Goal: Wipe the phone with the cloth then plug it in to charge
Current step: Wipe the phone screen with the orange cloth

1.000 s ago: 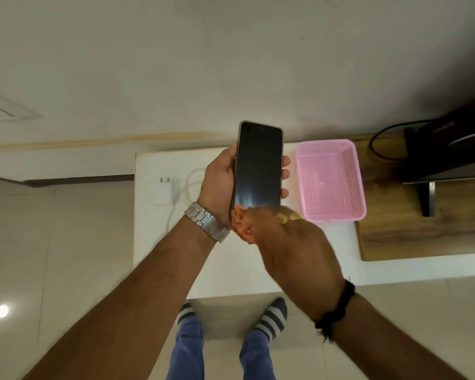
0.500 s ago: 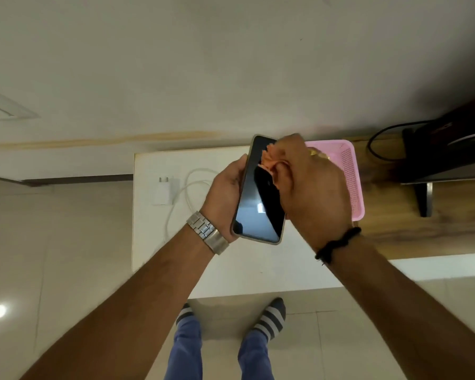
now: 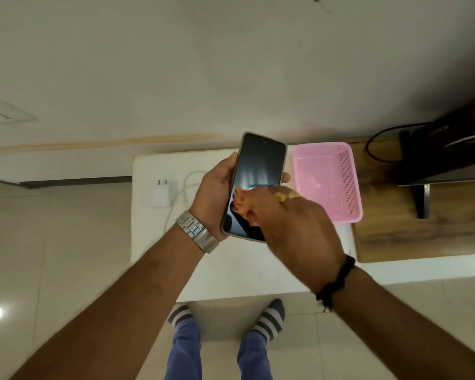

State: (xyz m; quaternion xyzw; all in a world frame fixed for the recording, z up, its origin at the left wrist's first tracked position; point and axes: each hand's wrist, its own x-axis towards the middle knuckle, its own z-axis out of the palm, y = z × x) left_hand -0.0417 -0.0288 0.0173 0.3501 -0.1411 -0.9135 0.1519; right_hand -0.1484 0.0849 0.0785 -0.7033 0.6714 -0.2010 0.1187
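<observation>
Above the table (image 3: pixel 231 270), left hand (image 3: pixel 217 193) grips phone (image 3: pixel 258 171); right hand (image 3: pixel 294 229) hides bunched cloth (image 3: pixel 243 204).

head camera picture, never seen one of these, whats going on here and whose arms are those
There is no machine here. The camera sits on a person's head and looks down, so the two arms are that person's own, with their socked feet below. The left hand, with a metal watch on its wrist, holds a phone, its dark screen facing up. The right hand presses a small orange cloth against the lower part of the screen to wipe it. Beneath them is a white table. On it lie a white charger with its cable, not plugged into the phone, and a pink basket.
</observation>
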